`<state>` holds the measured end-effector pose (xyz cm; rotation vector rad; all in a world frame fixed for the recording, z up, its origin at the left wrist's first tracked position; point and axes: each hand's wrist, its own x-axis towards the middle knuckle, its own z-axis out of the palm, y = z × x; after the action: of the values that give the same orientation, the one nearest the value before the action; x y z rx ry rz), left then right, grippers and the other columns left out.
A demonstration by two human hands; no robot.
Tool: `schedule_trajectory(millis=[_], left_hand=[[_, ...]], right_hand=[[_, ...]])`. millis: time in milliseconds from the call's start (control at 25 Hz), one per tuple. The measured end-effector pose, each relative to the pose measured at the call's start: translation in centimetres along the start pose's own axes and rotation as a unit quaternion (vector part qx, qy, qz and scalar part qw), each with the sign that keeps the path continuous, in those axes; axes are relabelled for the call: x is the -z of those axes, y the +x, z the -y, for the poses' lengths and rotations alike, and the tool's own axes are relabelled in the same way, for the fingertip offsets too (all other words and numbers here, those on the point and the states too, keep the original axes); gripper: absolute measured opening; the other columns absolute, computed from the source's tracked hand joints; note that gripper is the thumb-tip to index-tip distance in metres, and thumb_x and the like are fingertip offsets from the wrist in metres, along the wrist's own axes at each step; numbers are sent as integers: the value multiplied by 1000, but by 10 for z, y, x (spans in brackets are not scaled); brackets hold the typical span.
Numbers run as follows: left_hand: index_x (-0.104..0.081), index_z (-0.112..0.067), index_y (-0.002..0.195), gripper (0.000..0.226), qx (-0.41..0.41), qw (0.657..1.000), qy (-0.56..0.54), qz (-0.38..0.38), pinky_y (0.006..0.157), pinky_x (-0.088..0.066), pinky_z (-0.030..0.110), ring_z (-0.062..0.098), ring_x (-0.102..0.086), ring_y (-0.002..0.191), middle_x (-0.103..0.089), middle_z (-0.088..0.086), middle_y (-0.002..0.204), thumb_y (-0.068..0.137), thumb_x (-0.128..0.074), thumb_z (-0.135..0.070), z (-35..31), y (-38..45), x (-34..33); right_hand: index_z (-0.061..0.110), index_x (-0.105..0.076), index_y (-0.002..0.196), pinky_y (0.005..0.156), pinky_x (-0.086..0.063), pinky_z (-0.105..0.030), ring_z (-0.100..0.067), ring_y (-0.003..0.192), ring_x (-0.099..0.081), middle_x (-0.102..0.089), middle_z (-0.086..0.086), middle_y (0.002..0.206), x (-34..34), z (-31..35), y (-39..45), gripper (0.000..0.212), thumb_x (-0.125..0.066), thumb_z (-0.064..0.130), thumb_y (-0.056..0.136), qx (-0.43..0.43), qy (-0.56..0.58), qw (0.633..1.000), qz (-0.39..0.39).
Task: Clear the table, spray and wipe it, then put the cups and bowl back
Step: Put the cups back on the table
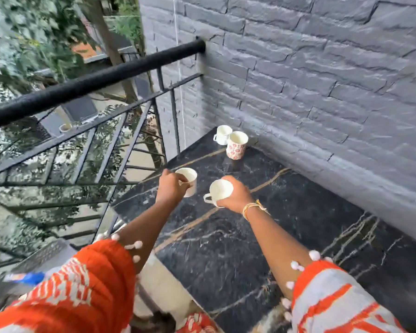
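Observation:
A black marble table (262, 236) with gold veins stands against a grey wall. My left hand (169, 188) grips a white cup (190, 180) near the table's left edge. My right hand (235, 195) holds a second white cup (217, 192) by its side, handle pointing left, just above the tabletop. In the far corner stand a plain white cup (221, 134) and, touching it, a white cup with a red flower pattern (236, 145). No bowl or spray bottle is in view.
The grey stone wall (322, 92) runs along the table's right side. A black metal railing (87, 82) borders the left, with trees and a drop beyond. A blue and orange object (25, 277) lies blurred at the lower left.

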<state>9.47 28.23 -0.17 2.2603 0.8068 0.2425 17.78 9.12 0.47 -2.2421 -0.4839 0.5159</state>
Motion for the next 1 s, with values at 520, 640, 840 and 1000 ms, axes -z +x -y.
schedule_trajectory(millis=[520, 640, 840, 1000], left_hand=[[-75, -12, 99, 22, -17, 998, 23, 57, 101, -35, 28, 32, -48, 113, -50, 16, 117, 80, -73, -24, -25, 198, -97], [-75, -12, 96, 20, -28, 998, 10, 52, 103, -34, 28, 28, -47, 113, -46, 13, 116, 80, -73, -25, -27, 215, -105], [-76, -12, 94, 19, -34, 998, -7, 59, 101, -35, 25, 25, -49, 107, -43, 10, 112, 79, -76, -24, -32, 228, -119], [-74, -12, 99, 21, -50, 997, -11, 64, 105, -40, 31, 28, -50, 114, -43, 12, 121, 77, -75, -13, -25, 227, -123]], right_hand=[[23, -54, 124, 90, -46, -26, -18, 111, -54, -61, 1, 122, -3, -46, 180, 69, -84, 12, 63, -83, 52, 995, -27], [24, -55, 124, 98, -47, -39, -21, 116, -54, -59, -1, 125, -3, -47, 197, 68, -83, 11, 63, -67, 50, 996, -14], [33, -46, 136, 101, -45, -36, -20, 126, -47, -51, 5, 136, 2, -53, 217, 77, -76, 9, 70, -88, 64, 994, 9], [29, -38, 141, 101, -43, -34, -18, 125, -46, -51, 2, 135, 0, -60, 217, 84, -75, 6, 70, -116, 85, 990, 14]])
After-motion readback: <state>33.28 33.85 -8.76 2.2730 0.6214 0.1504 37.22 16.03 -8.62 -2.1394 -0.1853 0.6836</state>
